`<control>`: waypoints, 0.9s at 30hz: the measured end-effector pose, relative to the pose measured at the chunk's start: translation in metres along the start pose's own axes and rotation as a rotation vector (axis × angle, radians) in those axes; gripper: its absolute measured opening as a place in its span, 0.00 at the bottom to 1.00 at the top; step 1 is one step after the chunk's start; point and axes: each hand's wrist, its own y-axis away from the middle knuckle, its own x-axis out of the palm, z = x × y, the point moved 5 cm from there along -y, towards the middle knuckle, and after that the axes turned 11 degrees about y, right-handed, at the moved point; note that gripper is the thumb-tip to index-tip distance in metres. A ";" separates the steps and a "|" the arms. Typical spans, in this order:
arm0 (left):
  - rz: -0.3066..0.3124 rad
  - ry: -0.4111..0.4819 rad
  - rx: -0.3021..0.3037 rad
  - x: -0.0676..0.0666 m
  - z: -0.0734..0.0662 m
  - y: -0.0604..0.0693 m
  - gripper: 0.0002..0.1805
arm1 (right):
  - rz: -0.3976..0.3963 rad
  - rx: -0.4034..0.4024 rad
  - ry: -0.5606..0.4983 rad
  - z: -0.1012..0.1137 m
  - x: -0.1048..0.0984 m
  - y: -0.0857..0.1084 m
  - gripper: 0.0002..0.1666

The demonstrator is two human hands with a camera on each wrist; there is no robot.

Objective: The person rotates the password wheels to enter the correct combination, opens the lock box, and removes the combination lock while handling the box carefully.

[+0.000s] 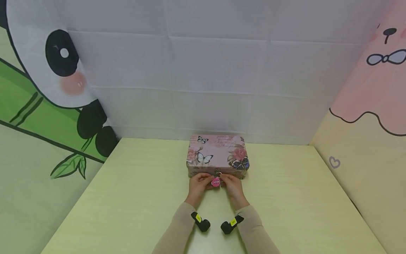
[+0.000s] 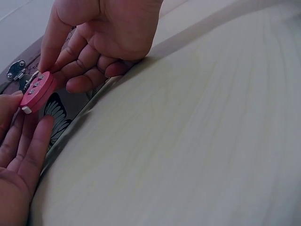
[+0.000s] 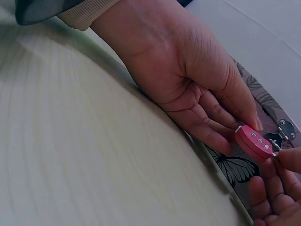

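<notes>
A small pink combination padlock (image 1: 215,182) hangs at the front of a pink floral box (image 1: 219,148). My left hand (image 1: 197,188) pinches the padlock's body at the end with a white button. Across from it, my right hand (image 1: 234,188) pinches the padlock's shackle end. In the left wrist view, the number wheels face up on the padlock (image 2: 40,92), beside the metal clasp (image 2: 17,70). The right wrist view shows the padlock (image 3: 254,143) between both hands, near the clasp (image 3: 285,129). Fingers partly hide the shackle; I cannot tell whether it passes through the clasp.
The box, its lid down, stands on a pale wood-grain table (image 1: 142,183) near the back edge. Behind it hangs a white cloth (image 1: 203,70). Cartoon-printed cloths (image 1: 73,183) stand at the sides. Black devices (image 1: 201,223) are strapped to both sleeves.
</notes>
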 end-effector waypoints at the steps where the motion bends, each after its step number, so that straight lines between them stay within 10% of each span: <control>1: -0.004 0.000 -0.003 0.000 0.000 0.000 0.05 | -0.001 -0.002 0.003 0.000 0.000 0.000 0.14; 27: -0.050 -0.056 -0.016 0.001 0.002 -0.002 0.07 | -0.043 0.030 -0.013 0.001 -0.003 0.004 0.13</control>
